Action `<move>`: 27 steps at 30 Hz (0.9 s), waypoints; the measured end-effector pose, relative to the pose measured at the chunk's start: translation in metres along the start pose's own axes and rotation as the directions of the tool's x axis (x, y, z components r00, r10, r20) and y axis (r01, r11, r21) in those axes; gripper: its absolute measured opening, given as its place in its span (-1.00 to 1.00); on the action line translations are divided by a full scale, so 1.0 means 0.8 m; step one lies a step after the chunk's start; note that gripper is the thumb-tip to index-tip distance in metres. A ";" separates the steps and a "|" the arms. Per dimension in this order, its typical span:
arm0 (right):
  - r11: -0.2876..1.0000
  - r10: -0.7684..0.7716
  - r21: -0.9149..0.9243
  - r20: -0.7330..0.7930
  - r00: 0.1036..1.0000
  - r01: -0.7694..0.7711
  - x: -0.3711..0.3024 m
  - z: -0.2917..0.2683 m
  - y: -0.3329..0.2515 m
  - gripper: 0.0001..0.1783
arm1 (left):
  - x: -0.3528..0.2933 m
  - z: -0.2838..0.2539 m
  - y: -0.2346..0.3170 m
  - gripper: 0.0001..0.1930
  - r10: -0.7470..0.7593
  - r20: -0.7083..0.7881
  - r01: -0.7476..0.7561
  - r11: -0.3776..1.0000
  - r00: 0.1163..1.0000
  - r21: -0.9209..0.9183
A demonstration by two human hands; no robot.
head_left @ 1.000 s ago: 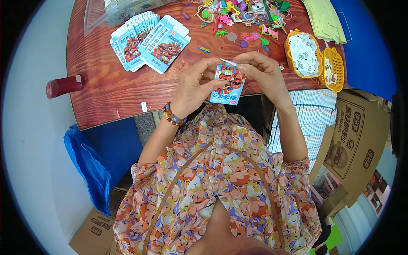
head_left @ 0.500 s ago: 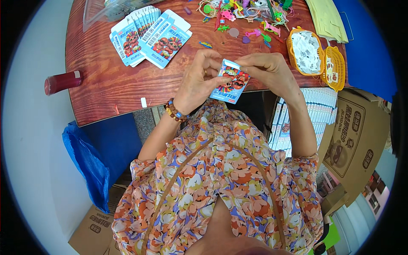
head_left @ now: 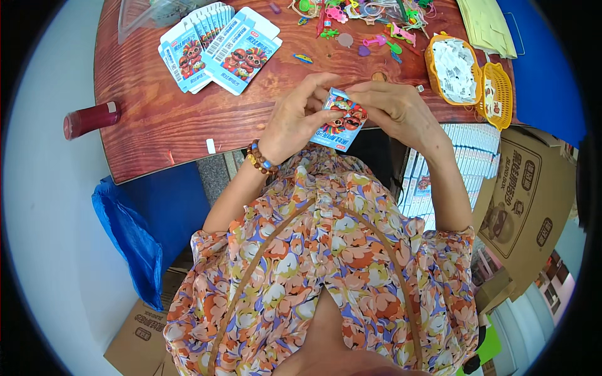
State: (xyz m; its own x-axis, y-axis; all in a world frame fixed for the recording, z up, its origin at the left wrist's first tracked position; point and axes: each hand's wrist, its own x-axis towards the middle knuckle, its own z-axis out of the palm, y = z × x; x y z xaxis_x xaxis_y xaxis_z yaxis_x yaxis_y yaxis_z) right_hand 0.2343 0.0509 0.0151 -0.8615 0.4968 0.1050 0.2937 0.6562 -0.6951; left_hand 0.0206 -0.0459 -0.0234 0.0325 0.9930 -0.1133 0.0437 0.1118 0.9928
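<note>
Over the table's front edge I hold a small light-blue cardboard box [head_left: 342,125] with cartoon figures on its front. My left hand [head_left: 301,113] is closed round its left side, thumb lying across the front. Fingers of my right hand [head_left: 395,106] pinch the box's upper right corner, where the top end looks folded over. Whether anything is inside cannot be seen. Beyond my left hand lies a fanned pile of flat blue cartons [head_left: 241,59] of the same design.
Small colourful plastic toys [head_left: 376,19] are heaped at the far side. A yellow basket [head_left: 433,69] of white packets and a smaller yellow basket [head_left: 509,94] stand right. Finished-looking blue boxes [head_left: 467,150] fill a carton below. A dark red cylinder [head_left: 91,120] lies at the left edge.
The pale top flap that stood up at the box's upper end is now pressed down. My right fingers have closed in over that end; the box itself has barely moved.
</note>
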 end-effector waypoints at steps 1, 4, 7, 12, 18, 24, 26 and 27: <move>1.000 0.002 0.001 -0.001 1.000 -0.002 -0.001 0.004 0.000 -0.65 | -0.001 0.001 -0.003 -0.49 -0.019 0.000 0.019 1.000 1.000 -0.022; 0.990 -0.054 0.127 -0.113 0.992 0.068 -0.006 0.018 0.003 -0.60 | -0.002 0.001 -0.012 -0.53 -0.007 -0.023 0.005 0.998 1.000 -0.067; 0.778 0.465 0.514 -0.085 0.881 -0.361 -0.024 0.033 -0.002 -0.62 | 0.005 0.006 -0.013 -0.58 0.011 -0.080 -0.022 0.990 0.997 -0.139; 0.924 0.234 0.360 -0.271 0.934 -0.127 -0.039 0.038 0.015 -0.66 | 0.004 0.015 -0.010 -0.63 -0.009 -0.006 0.009 0.997 1.000 -0.079; 0.807 0.369 0.558 -0.221 0.903 -0.194 -0.054 0.046 0.007 -0.67 | -0.001 0.021 -0.030 -0.67 0.023 0.007 -0.023 0.999 1.000 -0.028; 0.402 0.610 0.886 -0.072 0.789 -0.230 -0.099 0.095 -0.005 -0.66 | -0.009 0.049 -0.016 -0.63 0.002 0.095 0.019 0.977 0.995 -0.215; 0.346 0.722 0.863 0.005 0.692 -0.368 -0.136 0.074 -0.014 -0.73 | -0.006 0.069 -0.019 -0.58 -0.091 0.221 0.122 0.983 0.971 -0.135; 0.428 0.747 0.788 -0.032 0.664 -0.443 -0.166 0.063 -0.006 -0.71 | -0.006 0.080 -0.019 -0.53 -0.186 0.300 0.208 0.977 0.936 -0.042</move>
State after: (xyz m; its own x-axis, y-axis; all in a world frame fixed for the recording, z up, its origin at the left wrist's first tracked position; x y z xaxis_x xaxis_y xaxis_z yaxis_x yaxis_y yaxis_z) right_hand 0.3264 -0.0466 -0.0311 -0.3397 0.8382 -0.4267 0.1812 -0.3869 -0.9042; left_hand 0.0837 -0.0547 -0.0405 0.3219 0.8971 -0.3025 0.0073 0.3172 0.9483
